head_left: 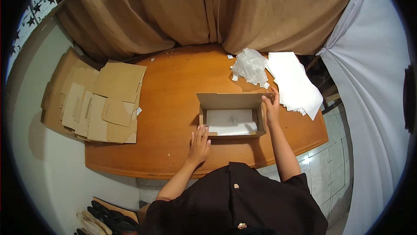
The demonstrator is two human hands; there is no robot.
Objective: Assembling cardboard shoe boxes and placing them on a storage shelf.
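An open, oblong brown cardboard box (236,136) stood on the orange-brown wooden table (169,104), right of its middle and toward the near edge. Its long cardboard lid (232,100) was raised along the far side, and a flat white piece (221,124) with a small grey mark lay inside.

The left hand (200,147) was at the box's near left corner, its fingers extended and slightly spread, the tips at the wall. The right hand (272,108) was at the right end of the raised lid, its fingers bent and thumb by the edge; whether they pinched the cardboard, I could not tell.

Beyond the box, to the far right, lay a crumpled translucent plastic bag (251,67) with small white scraps (235,77) near it. Just right of the bag was a loose stack of white paper sheets (297,85). Flattened brown cardboard pieces (119,81) were piled at the table's left end.
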